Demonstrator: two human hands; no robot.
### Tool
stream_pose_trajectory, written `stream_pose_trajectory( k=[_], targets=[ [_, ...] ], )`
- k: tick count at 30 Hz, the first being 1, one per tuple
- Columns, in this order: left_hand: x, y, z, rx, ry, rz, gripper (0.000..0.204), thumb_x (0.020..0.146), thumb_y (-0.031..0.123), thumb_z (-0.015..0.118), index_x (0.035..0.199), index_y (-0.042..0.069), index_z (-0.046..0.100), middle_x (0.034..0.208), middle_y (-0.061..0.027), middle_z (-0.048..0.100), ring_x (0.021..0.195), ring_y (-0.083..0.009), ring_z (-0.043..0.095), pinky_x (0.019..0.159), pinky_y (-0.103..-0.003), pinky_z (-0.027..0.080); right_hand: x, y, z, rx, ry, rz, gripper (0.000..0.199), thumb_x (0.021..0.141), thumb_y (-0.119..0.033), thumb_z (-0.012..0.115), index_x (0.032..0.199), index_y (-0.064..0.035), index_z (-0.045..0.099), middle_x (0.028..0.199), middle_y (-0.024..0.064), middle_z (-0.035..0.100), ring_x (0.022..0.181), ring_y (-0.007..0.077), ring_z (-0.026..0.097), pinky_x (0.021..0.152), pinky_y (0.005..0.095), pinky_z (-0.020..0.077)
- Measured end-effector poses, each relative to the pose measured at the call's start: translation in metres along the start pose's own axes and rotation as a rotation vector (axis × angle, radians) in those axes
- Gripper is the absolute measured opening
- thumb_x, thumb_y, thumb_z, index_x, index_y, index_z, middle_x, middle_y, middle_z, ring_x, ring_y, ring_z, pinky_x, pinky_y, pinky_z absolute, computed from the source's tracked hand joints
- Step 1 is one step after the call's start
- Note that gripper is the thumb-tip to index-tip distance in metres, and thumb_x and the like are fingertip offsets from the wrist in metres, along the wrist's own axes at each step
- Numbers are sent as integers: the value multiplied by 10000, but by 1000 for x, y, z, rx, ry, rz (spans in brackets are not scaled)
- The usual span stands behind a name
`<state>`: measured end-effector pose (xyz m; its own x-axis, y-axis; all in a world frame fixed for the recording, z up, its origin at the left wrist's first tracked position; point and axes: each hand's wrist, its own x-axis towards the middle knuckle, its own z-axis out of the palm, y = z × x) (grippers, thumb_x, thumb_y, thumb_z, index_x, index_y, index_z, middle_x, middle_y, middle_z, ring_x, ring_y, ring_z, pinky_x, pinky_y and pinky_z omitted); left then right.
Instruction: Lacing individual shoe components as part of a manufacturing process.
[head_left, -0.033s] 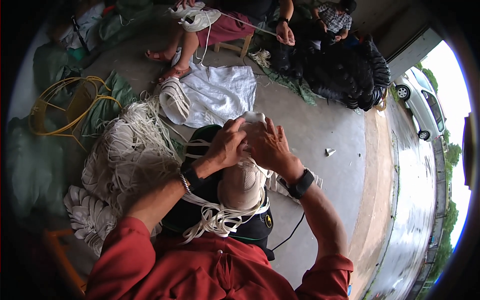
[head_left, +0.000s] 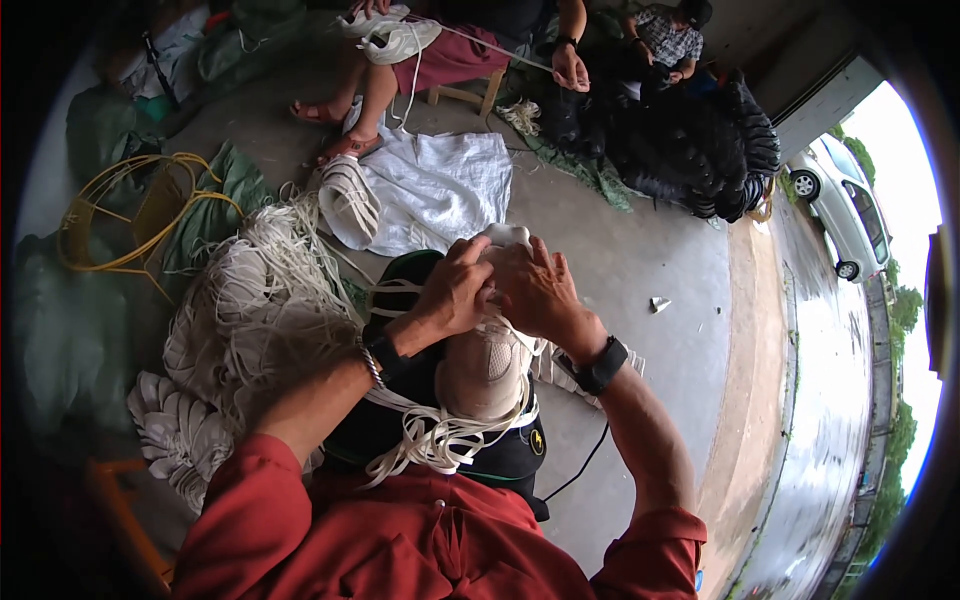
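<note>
My left hand [head_left: 455, 292] and my right hand [head_left: 538, 290] meet above my raised knee [head_left: 485, 372]. Both are closed on a white strap piece [head_left: 508, 236] whose end pokes out above the fingers. More loose white straps [head_left: 440, 437] drape across my lap and over the knee. A bracelet sits on my left wrist and a black watch [head_left: 603, 365] on my right. My fingers hide most of the held piece.
A big heap of white straps [head_left: 255, 305] lies at my left, with a yellow wire frame [head_left: 130, 215] beyond. A white cloth [head_left: 445, 185] covers the concrete ahead. Another person [head_left: 450, 50] sits at the top, beside black netting [head_left: 700, 140]. A car [head_left: 845, 210] stands at right.
</note>
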<state>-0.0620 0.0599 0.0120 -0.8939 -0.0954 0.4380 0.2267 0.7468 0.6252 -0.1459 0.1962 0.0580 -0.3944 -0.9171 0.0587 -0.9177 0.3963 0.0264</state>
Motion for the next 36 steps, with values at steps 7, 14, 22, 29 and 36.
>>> stream_pose_trajectory(
  k=[7, 14, 22, 29, 36],
  targets=[
    [-3, -9, -8, -100, -11, 21, 132, 700, 4, 614, 819, -16, 560, 1212, -245, 452, 1066, -372, 491, 898, -384, 404, -5, 3, 2, 300, 89, 27, 388, 688, -230, 622, 1056, -113, 584, 1163, 105, 467, 1120, 327, 393, 860, 464, 404],
    [-10, -10, -25, -213, 113, -147, 165, 717, 19, 627, 847, 16, 526, 1018, -146, 577, 866, -273, 582, 734, -321, 445, -6, 3, 5, 225, 151, 7, 317, 666, -186, 586, 939, -30, 626, 1151, 132, 472, 1091, 323, 408, 829, 436, 417],
    [-17, -18, -24, -122, -24, -198, 220, 738, 195, 679, 760, 3, 575, 687, -118, 599, 638, -247, 596, 590, -328, 447, -4, -7, -1, 22, 134, 41, 310, 721, -236, 545, 898, 9, 615, 1090, 213, 489, 1042, 344, 420, 781, 432, 396],
    [-16, -27, -32, -220, -90, -261, 202, 786, 185, 619, 756, -13, 594, 638, -113, 573, 588, -172, 550, 561, -289, 428, -1, 8, 4, 274, 67, 63, 225, 712, -199, 576, 874, -52, 628, 1181, 176, 490, 1151, 320, 407, 886, 452, 384],
    [-19, -33, -42, -432, -184, -381, 147, 811, 135, 585, 806, -11, 605, 652, 1, 576, 624, -45, 485, 561, -236, 409, 1, 23, 6, 661, 176, -43, 85, 656, -80, 626, 729, -38, 609, 1106, 170, 566, 1073, 344, 499, 896, 398, 412]
  ],
)
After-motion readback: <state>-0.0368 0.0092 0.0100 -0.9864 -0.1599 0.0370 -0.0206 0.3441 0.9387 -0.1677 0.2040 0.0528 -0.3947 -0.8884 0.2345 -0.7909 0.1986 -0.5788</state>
